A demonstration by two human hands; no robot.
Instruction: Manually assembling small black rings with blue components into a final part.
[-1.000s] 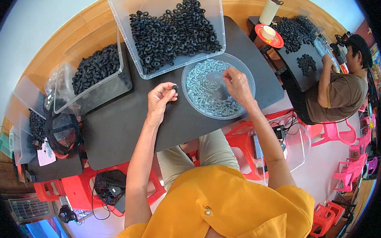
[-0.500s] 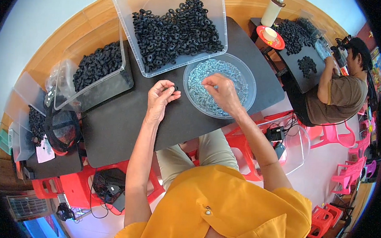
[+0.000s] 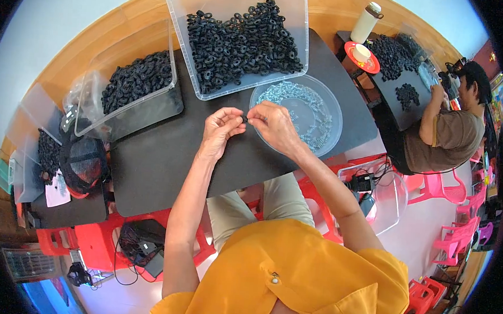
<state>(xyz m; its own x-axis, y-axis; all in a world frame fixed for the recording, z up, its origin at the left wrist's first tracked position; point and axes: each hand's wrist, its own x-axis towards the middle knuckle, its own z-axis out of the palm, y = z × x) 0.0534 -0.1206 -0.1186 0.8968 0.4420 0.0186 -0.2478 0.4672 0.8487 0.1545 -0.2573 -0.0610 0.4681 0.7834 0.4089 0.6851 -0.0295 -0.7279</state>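
My left hand (image 3: 220,130) pinches a small black part (image 3: 244,119) between thumb and fingers, above the dark table (image 3: 171,170). Right beside it, my right hand (image 3: 277,127) has its fingertips closed against that part; whatever they hold is too small to make out. Under and beyond my right hand stands a round clear tub (image 3: 339,127) of small silvery pieces (image 3: 320,132), with a bare patch of its bottom showing. A clear rectangular bin (image 3: 184,34) behind it holds many black ring-like parts (image 3: 240,48).
Another clear bin (image 3: 146,113) of black parts stands at the left. At the far right, a person (image 3: 449,130) sits by a second table (image 3: 399,111) with black parts, a bottle (image 3: 365,25) and a red plate (image 3: 373,64). Red stools (image 3: 96,242) stand below the table edge.
My right hand has moved left from over the tub to meet my left hand at the black part. The left hand keeps its pinch.
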